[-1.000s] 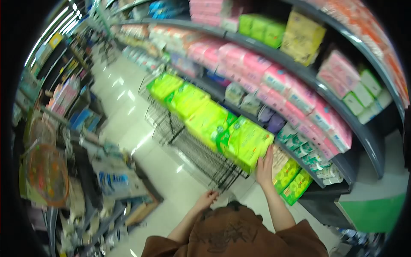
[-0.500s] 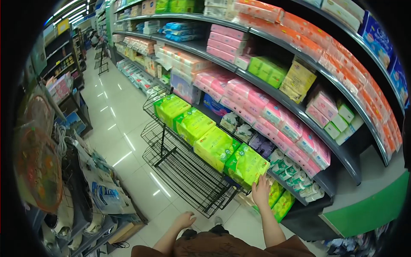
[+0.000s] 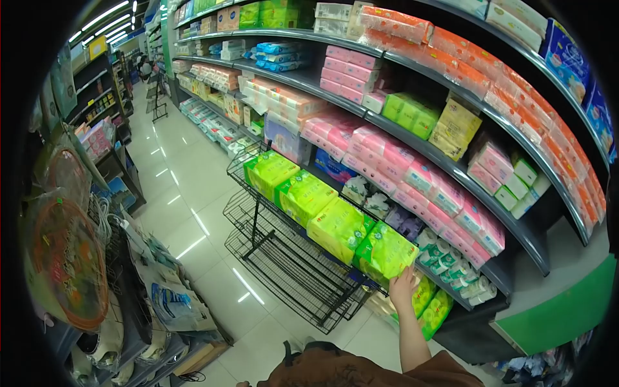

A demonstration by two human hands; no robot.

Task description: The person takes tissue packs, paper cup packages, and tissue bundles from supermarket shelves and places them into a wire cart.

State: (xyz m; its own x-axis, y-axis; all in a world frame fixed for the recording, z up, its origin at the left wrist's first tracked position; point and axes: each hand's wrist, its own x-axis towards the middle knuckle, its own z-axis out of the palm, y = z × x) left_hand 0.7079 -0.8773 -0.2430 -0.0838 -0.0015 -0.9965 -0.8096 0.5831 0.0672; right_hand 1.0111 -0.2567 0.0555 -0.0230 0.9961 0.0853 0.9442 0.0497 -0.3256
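Bright green packs (image 3: 338, 226) stand in a row on the top tier of a black wire rack (image 3: 284, 277). My right hand (image 3: 403, 288) lies against the near corner of the closest green pack (image 3: 385, 253), its fingers stretched out and not wrapped round it. Only a sliver of my left hand (image 3: 242, 384) shows at the bottom edge, away from the rack; its fingers cannot be made out. More green packs (image 3: 435, 313) sit low, beside and below my right hand.
Long shelves (image 3: 451, 158) with pink, orange and blue packages run along the right. At the left stand a display with shoes (image 3: 109, 338) and an orange-rimmed round item (image 3: 71, 264). A tiled aisle (image 3: 174, 193) runs between, with another rack (image 3: 155, 103) farther off.
My left hand has dropped from beside the rack to the bottom edge of the view. My right hand stays at the closest pack. The view has shifted slightly.
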